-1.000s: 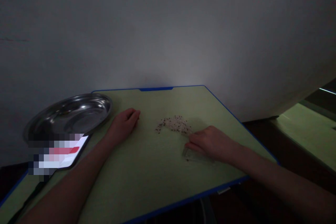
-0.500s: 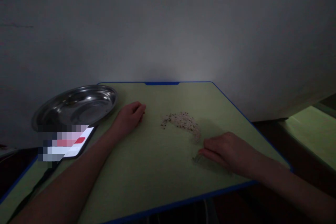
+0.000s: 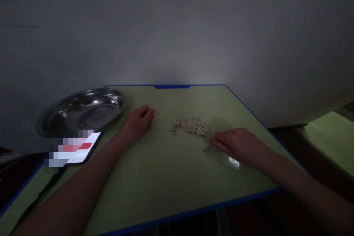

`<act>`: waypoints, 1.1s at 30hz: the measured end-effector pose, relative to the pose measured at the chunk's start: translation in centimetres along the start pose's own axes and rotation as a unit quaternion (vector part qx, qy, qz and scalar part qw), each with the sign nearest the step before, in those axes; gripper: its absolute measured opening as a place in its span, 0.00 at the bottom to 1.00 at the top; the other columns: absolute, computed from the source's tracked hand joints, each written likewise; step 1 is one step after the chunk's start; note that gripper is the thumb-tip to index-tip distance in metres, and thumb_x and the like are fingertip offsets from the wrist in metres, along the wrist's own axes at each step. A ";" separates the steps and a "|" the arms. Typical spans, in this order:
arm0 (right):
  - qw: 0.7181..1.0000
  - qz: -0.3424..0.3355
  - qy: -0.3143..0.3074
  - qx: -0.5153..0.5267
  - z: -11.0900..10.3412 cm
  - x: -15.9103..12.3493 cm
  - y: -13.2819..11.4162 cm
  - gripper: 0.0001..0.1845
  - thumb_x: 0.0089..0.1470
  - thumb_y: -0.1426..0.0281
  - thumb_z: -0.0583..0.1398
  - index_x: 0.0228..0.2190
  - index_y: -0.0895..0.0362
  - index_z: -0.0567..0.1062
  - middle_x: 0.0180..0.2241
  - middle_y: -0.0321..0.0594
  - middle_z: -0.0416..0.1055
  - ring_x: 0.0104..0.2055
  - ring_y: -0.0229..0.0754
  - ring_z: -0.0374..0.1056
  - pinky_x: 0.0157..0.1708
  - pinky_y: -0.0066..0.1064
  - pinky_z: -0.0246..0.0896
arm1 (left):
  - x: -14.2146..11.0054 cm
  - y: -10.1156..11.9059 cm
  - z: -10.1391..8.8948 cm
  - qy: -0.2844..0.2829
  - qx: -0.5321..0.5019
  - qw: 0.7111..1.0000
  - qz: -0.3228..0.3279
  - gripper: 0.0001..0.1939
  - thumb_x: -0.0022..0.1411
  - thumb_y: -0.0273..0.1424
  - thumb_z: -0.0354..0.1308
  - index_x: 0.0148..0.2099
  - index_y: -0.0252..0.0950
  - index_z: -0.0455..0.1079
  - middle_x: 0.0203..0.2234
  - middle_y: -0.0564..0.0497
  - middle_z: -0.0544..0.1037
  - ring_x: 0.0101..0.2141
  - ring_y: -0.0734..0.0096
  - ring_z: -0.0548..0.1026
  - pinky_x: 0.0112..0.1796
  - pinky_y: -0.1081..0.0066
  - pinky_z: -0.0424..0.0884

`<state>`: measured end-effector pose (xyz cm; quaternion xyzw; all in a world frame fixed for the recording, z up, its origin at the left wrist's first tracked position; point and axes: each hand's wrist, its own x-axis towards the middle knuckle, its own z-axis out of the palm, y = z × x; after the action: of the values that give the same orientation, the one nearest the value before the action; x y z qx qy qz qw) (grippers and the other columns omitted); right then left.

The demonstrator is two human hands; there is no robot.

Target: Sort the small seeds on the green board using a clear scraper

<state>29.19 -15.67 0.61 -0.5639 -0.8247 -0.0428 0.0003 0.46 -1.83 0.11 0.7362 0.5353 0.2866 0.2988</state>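
A small heap of pale, rice-like grains [image 3: 195, 125] mixed with dark specks lies in the middle of the table, with a few dark bits strewn at its left end. To its left my left hand [image 3: 138, 121] rests on the table with fingers curled in, and nothing shows in them. My right hand [image 3: 235, 143] is closed at the heap's near right end. Its fingertips pinch a see-through plastic piece [image 3: 222, 158], flat and long, that reaches out beneath the hand and catches the light. The hand hides part of this piece, so its exact kind is unclear.
A shiny metal basin [image 3: 83, 112] stands at the table's far left. In front of it lies a lit phone or tablet [image 3: 80, 153], partly blurred out, with a dark strap beside it. The light green table [image 3: 155, 177] has a blue edge; a wall rises behind.
My right hand has moved away from me, toward the heap, and the see-through piece has come along and shows more of its length. My left hand stays put.
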 end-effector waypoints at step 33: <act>0.999 0.005 0.018 0.048 0.2 -0.5 -3.4 0.24 0.66 0.61 0.49 0.24 0.56 0.74 0.20 0.39 0.74 0.22 0.43 0.70 0.24 0.33 0.52 | 0.1 -0.6 0.3 -0.005 -0.007 0.999 0.046 0.15 0.62 0.40 0.48 0.25 0.37 0.61 0.15 0.57 0.66 0.19 0.75 0.64 0.24 0.72 0.58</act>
<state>26.25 -17.34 0.15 -0.5668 -0.8226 -0.0127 0.0424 0.33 -1.65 -0.55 0.7591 0.4974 0.3002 0.2936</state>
